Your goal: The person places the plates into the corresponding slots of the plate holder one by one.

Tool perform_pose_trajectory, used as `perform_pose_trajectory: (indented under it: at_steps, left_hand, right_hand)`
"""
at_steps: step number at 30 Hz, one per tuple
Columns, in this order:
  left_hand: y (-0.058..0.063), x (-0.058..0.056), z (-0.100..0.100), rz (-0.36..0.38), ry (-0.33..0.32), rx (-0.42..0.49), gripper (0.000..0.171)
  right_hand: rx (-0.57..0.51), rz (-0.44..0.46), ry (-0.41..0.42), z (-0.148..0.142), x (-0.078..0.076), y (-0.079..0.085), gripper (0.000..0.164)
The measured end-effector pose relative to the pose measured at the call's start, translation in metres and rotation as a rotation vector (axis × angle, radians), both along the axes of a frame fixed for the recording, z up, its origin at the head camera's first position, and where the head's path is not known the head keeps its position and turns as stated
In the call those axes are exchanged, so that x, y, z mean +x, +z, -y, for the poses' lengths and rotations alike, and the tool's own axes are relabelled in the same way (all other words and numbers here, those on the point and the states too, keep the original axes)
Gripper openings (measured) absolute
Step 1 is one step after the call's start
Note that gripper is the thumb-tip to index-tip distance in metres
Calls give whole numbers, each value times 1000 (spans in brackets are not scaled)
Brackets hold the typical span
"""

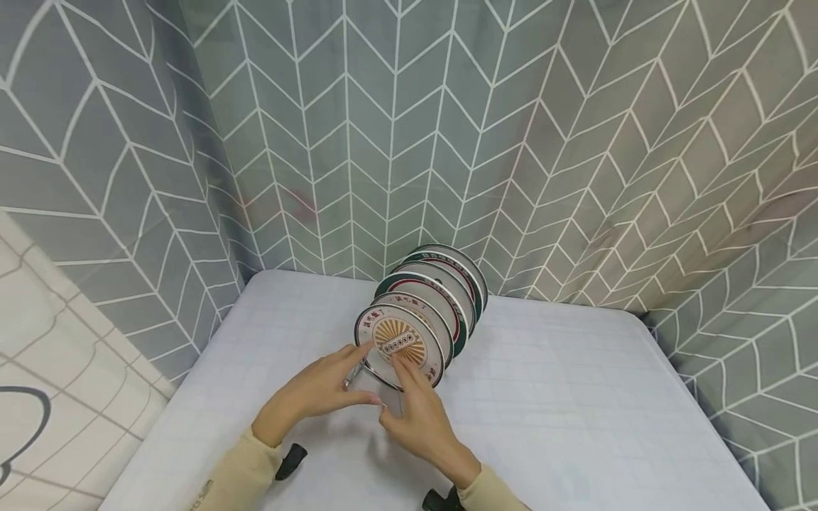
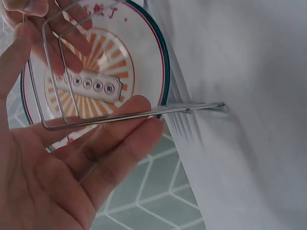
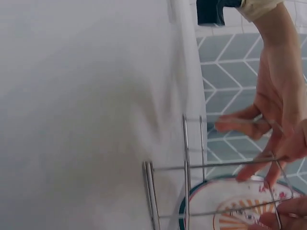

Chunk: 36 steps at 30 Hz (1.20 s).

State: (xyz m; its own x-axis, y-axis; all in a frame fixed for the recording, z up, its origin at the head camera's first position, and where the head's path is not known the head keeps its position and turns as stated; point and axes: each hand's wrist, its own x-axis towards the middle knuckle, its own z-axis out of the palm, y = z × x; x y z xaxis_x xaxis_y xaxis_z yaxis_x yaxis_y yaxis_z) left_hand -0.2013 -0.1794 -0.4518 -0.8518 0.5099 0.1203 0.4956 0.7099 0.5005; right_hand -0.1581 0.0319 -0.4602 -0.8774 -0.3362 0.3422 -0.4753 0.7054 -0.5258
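Observation:
Several round plates stand on edge one behind another, fanned toward the back right, in a silver wire dish rack. The nearest plate is white with orange rays and red characters; a green and red rim shows in the left wrist view. My left hand holds the rack's near left side, fingers along the outer wire. With its fingers among the near wires and in front of the plate, my right hand grips the other side. The thumbs nearly meet at the near end.
The rack stands on a table covered with a white cloth. Grey curtains with white chevron lines hang behind the table and at its sides. A light, line-patterned cloth lies beyond the left edge.

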Motion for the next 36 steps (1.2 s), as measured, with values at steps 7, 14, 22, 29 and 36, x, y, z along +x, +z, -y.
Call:
perform_pose_trajectory:
  at_steps: [7, 14, 22, 29, 36]
  left_hand:
    - [1, 9, -12, 14, -20, -10, 104]
    - [1, 13, -14, 53, -43, 13, 96]
    - [9, 23, -29, 146, -103, 24, 87]
    - [7, 33, -48, 163, -102, 48, 91]
    - [1, 38, -59, 163, -101, 114, 95]
  right_hand:
    - [-3, 12, 90, -21, 3, 0, 81]
    - [21, 25, 136, -27, 2, 0, 81]
    - [48, 138, 235, -58, 1, 7, 84]
    - [20, 151, 258, -88, 2, 4, 89]
    - [9, 41, 242, -106, 6, -6, 88]
